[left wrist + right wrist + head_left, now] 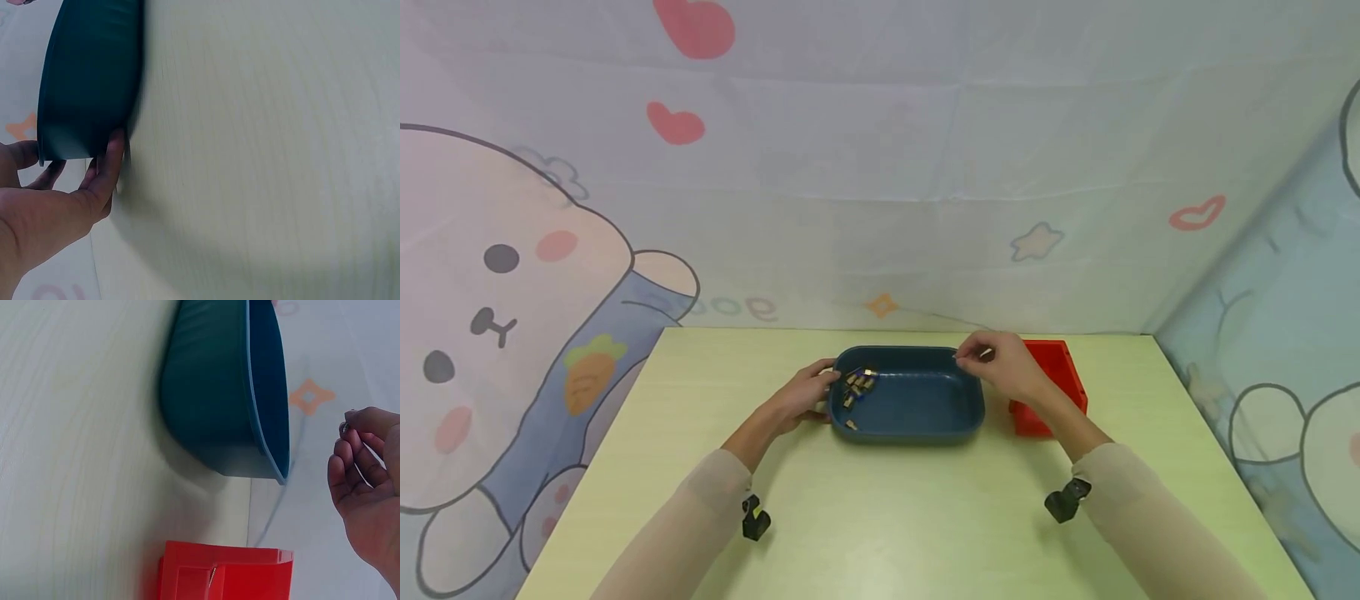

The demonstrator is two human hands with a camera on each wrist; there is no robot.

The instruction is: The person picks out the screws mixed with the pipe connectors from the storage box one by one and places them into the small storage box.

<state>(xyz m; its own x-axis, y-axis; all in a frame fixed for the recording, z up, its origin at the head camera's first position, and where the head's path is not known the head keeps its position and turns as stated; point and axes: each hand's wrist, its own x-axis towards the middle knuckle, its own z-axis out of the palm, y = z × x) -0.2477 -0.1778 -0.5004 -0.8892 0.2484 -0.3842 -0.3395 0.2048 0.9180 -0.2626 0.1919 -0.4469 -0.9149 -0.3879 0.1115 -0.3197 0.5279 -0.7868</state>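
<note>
A dark blue-green oblong basin (917, 435) stands on the table, with several small brass-coloured and blue pieces (859, 384) inside at its left end. My left hand (803, 395) holds that end, thumb at the rim and fingers low against the outer wall, as the left wrist view shows (69, 200). Above the basin's right rim, my right hand (1003, 362) pinches a small ridged metal screw (345, 427) between thumb and index finger. Its other fingers are loosely curled. Close by, the red bin (1036, 425) is partly covered by the right wrist.
In the right wrist view, a thin screw (212, 575) lies in the red bin. One small brass-coloured piece (851, 425) lies apart near the basin's front left corner. A printed cloth (880, 208) hangs behind the pale table (880, 517).
</note>
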